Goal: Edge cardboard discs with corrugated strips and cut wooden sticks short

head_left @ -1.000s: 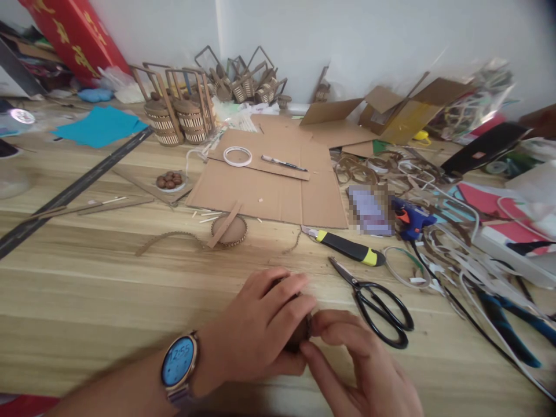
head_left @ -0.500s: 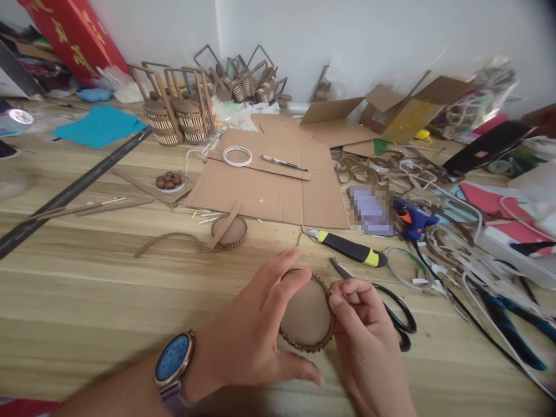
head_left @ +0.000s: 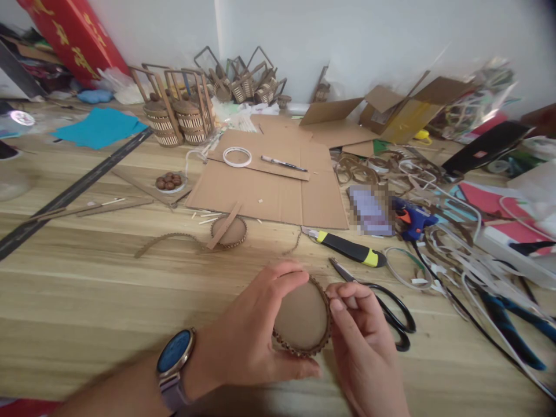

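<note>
Pale wood-grained desk (head_left: 130, 295): cut off at both sides of the view.
Upright red panel (head_left: 72, 43): bears yellow characters, too blurred to read; its top is cut off.
Left hand (head_left: 256, 324): fingers curved around the left side of a round brown disc with a beaded rim (head_left: 302, 318), forefinger at the upper rim, thumb just below the lower; whether the thumb touches is unclear.
Right hand (head_left: 365, 341): thumb and forefinger pinching the disc's right rim.
Black-handled metal scissors (head_left: 406, 313): partly covered by the right hand.
Disc: between both hands, above the desk; its left edge hidden.
Flat rectangular device (head_left: 371, 211): screen pixelated, unreadable.
Round blue-faced wristwatch (head_left: 175, 351): digits illegible.
</note>
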### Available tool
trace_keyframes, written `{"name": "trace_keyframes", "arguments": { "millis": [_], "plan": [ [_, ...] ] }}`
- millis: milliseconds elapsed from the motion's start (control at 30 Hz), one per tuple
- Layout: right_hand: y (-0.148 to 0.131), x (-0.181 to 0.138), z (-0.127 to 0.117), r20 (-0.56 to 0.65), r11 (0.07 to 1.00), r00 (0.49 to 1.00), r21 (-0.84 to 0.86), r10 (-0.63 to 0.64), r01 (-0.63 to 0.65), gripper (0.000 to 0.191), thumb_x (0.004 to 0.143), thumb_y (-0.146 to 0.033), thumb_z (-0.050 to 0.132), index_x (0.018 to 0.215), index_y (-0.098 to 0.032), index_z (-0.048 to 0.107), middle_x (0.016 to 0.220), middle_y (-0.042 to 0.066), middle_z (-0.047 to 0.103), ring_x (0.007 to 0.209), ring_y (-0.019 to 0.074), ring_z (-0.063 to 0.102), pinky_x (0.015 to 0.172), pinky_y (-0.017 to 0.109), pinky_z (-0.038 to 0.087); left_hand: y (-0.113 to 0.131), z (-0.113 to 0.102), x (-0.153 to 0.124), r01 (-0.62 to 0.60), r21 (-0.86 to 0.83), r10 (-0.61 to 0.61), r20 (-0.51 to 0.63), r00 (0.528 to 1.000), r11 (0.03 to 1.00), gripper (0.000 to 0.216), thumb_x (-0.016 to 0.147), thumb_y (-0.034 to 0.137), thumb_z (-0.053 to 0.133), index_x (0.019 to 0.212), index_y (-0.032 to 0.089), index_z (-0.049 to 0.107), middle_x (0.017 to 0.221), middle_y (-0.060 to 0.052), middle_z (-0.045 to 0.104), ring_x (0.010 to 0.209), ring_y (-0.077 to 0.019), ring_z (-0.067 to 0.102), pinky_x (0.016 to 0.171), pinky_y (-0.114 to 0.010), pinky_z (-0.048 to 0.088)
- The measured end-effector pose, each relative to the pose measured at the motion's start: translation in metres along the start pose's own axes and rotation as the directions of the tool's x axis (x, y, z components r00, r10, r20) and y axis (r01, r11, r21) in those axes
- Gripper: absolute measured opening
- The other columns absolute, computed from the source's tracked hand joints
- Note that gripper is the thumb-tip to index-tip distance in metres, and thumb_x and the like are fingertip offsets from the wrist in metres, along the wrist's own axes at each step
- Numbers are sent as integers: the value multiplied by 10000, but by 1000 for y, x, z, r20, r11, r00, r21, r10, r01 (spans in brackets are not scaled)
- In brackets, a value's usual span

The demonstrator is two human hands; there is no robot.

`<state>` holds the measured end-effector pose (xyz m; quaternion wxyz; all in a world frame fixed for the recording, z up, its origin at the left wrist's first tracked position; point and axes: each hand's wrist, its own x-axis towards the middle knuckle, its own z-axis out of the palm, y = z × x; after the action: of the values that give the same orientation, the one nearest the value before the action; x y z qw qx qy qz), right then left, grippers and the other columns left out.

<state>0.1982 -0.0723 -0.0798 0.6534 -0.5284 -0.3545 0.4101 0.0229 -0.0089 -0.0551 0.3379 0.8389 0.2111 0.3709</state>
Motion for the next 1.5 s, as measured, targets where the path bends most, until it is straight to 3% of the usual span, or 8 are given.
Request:
{"name": "trace_keyframes", "arguments": {
  "millis": [167, 500, 833, 1067, 1267, 1367, 1433, 1500],
  "plan": [
    [2, -2, -1, 24, 998, 999, -51, -45, 46, 80, 910, -293, 667, 951, -274, 601, 924, 7, 605, 870, 146, 594, 769, 239, 497, 0, 1, -1, -8, -5, 8, -5, 1000, 1000, 826, 754, 310, 809, 1404, 223, 308, 1417, -208, 460, 1321, -355, 484, 1070, -515, 451],
    [-11, -3, -1, 110, 954, 973, -205, -202, 221, 38, 946, -240, 598, 961, -272, 613, 883, 15, 624, 838, 155, 615, 734, 241, 511, 1, 1, 0, -71, 15, 71, -5, 997, 997, 763, 760, 328, 804, 1344, 219, 324, 1359, -201, 489, 1298, -338, 499, 1046, -501, 476],
    [-8, -1, 4, 29, 987, 997, -141, -72, 76, 104, 862, -243, 701, 864, -249, 597, 829, 2, 611, 729, 131, 609, 616, 197, 509, -2, 5, -1, -164, 105, 163, 20, 987, 981, 641, 845, 294, 716, 1350, 196, 332, 1331, -215, 526, 1338, -345, 468, 1055, -522, 467],
    [-7, -4, 7, -15, 978, 994, -184, -106, 101, 120, 889, -230, 660, 837, -249, 554, 799, -13, 583, 710, 116, 600, 607, 178, 506, -1, 6, -3, -172, 122, 170, 34, 985, 977, 558, 867, 311, 698, 1296, 191, 362, 1348, -221, 501, 1359, -335, 449, 1071, -516, 465],
    [-12, 0, 3, 54, 958, 993, -262, -105, 115, 64, 889, -267, 666, 867, -242, 611, 833, 16, 654, 735, 138, 642, 630, 210, 528, -4, 3, -1, -109, 145, 107, 22, 994, 983, 632, 854, 360, 714, 1334, 182, 343, 1362, -231, 512, 1346, -337, 468, 1066, -509, 470],
    [-18, 7, -19, 126, 871, 975, -438, -183, 221, 94, 888, -339, 650, 895, -247, 664, 974, 67, 723, 901, 208, 692, 750, 290, 548, -10, -1, 1, 27, 265, -23, -19, 1000, 964, 706, 841, 441, 722, 1365, 165, 338, 1419, -260, 467, 1335, -360, 479, 1059, -525, 471],
    [-20, 12, -46, 145, 713, 964, -650, -224, 264, 173, 872, -423, 637, 900, -258, 685, 975, 74, 736, 911, 248, 691, 762, 341, 539, -17, -2, 2, 94, 355, -82, -50, 995, 930, 710, 839, 449, 723, 1371, 161, 351, 1418, -256, 470, 1327, -371, 486, 1046, -542, 477],
    [-21, 19, -75, 146, 492, 972, -842, -185, 220, 286, 843, -515, 618, 962, -267, 697, 955, 78, 740, 863, 285, 681, 735, 401, 533, -23, -1, 3, 155, 464, -140, -67, 988, 872, 665, 826, 396, 749, 1342, 163, 399, 1405, -234, 489, 1336, -376, 473, 1054, -560, 465]
  ]
}}
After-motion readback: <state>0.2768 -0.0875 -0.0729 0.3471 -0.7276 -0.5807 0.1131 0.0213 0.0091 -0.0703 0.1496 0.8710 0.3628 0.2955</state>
